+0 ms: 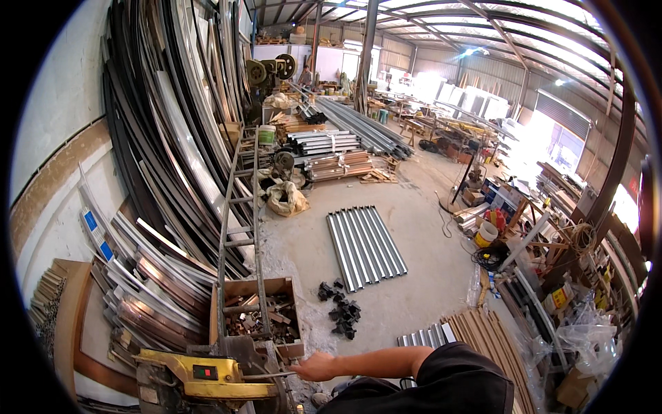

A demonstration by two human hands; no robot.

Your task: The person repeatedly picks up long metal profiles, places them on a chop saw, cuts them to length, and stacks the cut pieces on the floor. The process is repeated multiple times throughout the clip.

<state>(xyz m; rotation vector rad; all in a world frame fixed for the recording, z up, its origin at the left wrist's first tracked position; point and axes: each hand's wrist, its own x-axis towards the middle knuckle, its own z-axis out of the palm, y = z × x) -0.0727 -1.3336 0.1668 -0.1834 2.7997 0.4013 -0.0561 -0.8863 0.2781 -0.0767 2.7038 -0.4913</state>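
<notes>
My right hand (315,366) reaches across from the right, its arm in a black sleeve. Its fingers are closed at the end of a thin metal lever (267,375). The lever sticks out sideways from a yellow machine (221,390) with a small red and green switch (205,372) on its top. My left hand does not show. Just beyond the machine stands a cardboard box (298,324) of small brown and metal offcuts (258,312). Several black plastic-looking pieces (345,314) lie on the floor to the right of the box.
A metal ladder-like frame (241,200) rises beside long profiles (165,152) leaning on the left wall. Silver channel lengths (367,247) lie side by side on the floor. Brown strips (489,352) lie near right. Clutter with a yellow bucket (486,233) lines the right.
</notes>
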